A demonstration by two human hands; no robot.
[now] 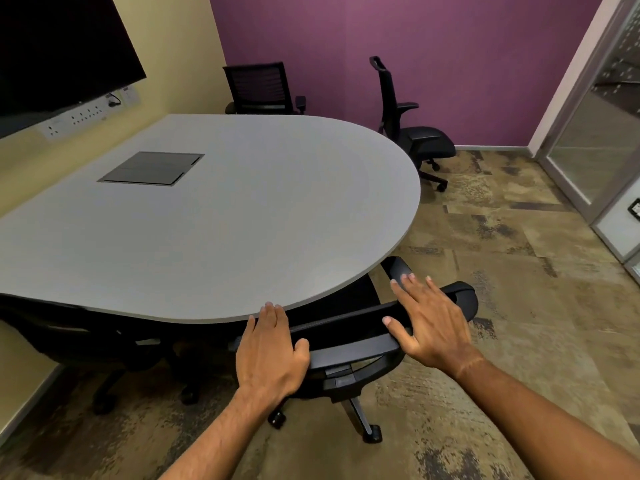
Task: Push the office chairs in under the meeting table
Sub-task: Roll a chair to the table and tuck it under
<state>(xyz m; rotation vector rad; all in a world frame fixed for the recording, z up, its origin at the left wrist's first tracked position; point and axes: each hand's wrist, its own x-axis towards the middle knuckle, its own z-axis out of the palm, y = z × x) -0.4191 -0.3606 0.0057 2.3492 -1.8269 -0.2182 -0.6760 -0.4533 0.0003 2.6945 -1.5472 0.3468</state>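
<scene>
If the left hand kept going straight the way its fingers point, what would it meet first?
Most likely the curved edge of the meeting table: the left hand rests on the chair back with its fingertips already at that rim, though the exact gap is unclear.

A dark wall screen [59,53] hangs on the cream wall at upper left, with a white socket strip [86,116] just below it. The far wall [415,36] is purple. Mottled brown carpet [502,271] covers the floor. A glass partition [602,126] stands at right.
</scene>
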